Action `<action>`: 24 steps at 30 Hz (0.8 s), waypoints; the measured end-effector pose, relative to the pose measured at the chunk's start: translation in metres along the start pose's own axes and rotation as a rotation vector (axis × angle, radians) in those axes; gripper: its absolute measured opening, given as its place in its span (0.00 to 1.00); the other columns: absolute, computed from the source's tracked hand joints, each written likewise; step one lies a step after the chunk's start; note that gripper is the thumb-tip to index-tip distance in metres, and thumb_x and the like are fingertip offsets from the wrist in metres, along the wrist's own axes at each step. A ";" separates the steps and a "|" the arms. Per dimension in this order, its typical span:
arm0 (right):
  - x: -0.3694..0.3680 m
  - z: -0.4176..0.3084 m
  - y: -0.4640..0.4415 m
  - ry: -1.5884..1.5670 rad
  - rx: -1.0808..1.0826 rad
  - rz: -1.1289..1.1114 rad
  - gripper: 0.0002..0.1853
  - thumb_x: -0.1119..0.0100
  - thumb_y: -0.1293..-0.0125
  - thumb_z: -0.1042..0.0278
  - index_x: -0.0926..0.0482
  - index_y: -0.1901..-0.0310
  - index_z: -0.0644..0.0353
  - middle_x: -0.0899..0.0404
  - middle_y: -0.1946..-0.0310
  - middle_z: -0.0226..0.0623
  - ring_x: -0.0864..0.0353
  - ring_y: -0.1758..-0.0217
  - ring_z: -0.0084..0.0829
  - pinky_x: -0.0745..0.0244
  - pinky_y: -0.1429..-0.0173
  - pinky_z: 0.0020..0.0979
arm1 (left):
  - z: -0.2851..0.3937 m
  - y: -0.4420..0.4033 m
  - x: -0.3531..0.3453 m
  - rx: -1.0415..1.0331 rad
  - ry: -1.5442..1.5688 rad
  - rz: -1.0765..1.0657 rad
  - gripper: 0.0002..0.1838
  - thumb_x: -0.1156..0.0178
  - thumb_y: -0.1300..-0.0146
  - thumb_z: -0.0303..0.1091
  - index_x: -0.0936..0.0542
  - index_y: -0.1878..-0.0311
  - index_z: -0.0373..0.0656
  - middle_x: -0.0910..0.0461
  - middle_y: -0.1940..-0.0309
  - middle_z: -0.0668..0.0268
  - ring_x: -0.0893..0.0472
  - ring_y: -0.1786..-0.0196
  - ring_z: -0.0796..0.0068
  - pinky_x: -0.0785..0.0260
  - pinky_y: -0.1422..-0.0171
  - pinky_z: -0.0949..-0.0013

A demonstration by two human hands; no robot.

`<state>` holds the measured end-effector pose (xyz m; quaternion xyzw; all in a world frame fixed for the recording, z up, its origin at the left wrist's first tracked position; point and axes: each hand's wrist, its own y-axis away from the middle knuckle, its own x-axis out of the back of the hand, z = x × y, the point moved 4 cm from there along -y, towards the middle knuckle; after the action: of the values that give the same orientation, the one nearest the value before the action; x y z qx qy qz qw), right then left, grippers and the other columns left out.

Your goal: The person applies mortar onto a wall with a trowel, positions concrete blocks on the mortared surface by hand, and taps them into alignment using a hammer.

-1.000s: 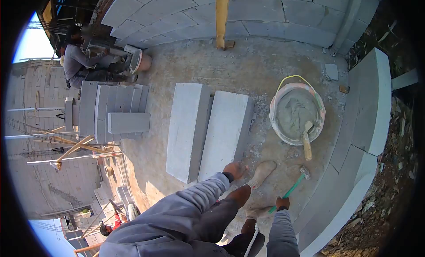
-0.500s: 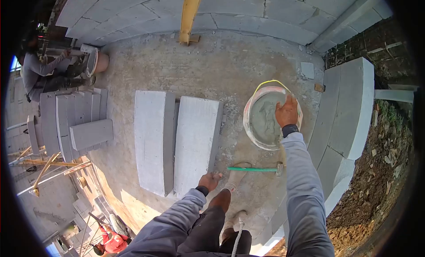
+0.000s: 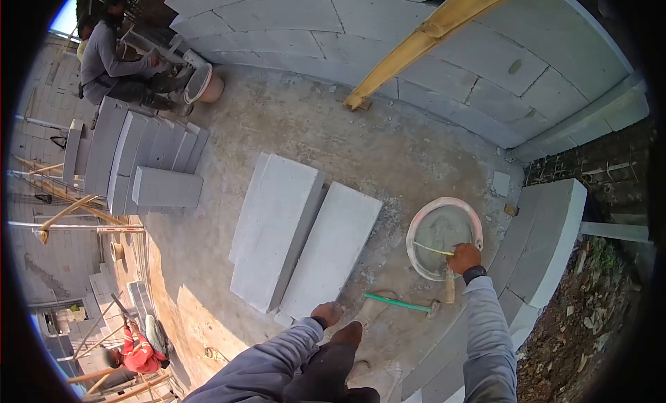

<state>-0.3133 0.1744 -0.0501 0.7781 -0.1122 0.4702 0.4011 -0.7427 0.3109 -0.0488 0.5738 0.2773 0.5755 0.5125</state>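
Observation:
A round bucket (image 3: 479, 226) with a pale, reddish rim stands on the floor, holding wet grey mortar (image 3: 444, 231). My right hand (image 3: 464, 258) is closed at its near rim, gripping the yellow bucket handle (image 3: 433, 248). Just below that hand a short wooden piece (image 3: 450, 285) sticks out, partly covered. My left hand (image 3: 327, 313) hangs beside the near end of a long pale block (image 3: 333, 250), its fingers curled with nothing visible in them. A hammer (image 3: 399, 302) with a green handle lies on the floor between my foot and the bucket.
Another pale block (image 3: 274, 229) lies alongside. Stacked blocks (image 3: 166, 188) stand left, near a seated person (image 3: 118, 63) with a second bucket (image 3: 208, 87). A yellow beam (image 3: 423, 38) leans on the block wall (image 3: 277, 49). A low block wall (image 3: 531, 243) edges the right; a person in red (image 3: 142, 351) is lower left.
My right hand has gone from above the mortar to the bucket's near rim and closed on the handle, which has swung across the bucket. The head view has turned and shifted.

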 end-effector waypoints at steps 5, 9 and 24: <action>-0.017 -0.007 0.050 0.045 -0.003 -0.130 0.20 0.39 0.48 0.48 0.14 0.65 0.58 0.16 0.62 0.48 0.18 0.55 0.47 0.24 0.46 0.43 | 0.072 0.011 0.021 -0.121 0.043 0.017 0.31 0.50 0.35 0.59 0.21 0.47 0.39 0.20 0.51 0.47 0.23 0.44 0.47 0.33 0.39 0.53; -0.019 -0.024 0.087 0.073 0.002 -0.230 0.22 0.43 0.45 0.46 0.15 0.62 0.59 0.16 0.60 0.44 0.19 0.53 0.47 0.25 0.45 0.42 | 0.095 0.046 0.050 -0.265 0.155 0.126 0.30 0.51 0.35 0.60 0.19 0.51 0.41 0.19 0.54 0.48 0.22 0.47 0.48 0.31 0.42 0.55; -0.064 -0.073 0.374 -0.168 -0.147 -0.137 0.21 0.41 0.46 0.48 0.15 0.65 0.60 0.17 0.63 0.49 0.18 0.56 0.48 0.24 0.49 0.43 | 0.018 0.133 -0.014 -0.473 0.176 0.324 0.26 0.49 0.34 0.55 0.19 0.50 0.41 0.18 0.55 0.51 0.20 0.49 0.52 0.30 0.44 0.59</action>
<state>-0.6004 -0.0294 0.1085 0.7892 -0.1263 0.3653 0.4772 -0.7647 0.2509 0.0705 0.4234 0.0837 0.7459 0.5074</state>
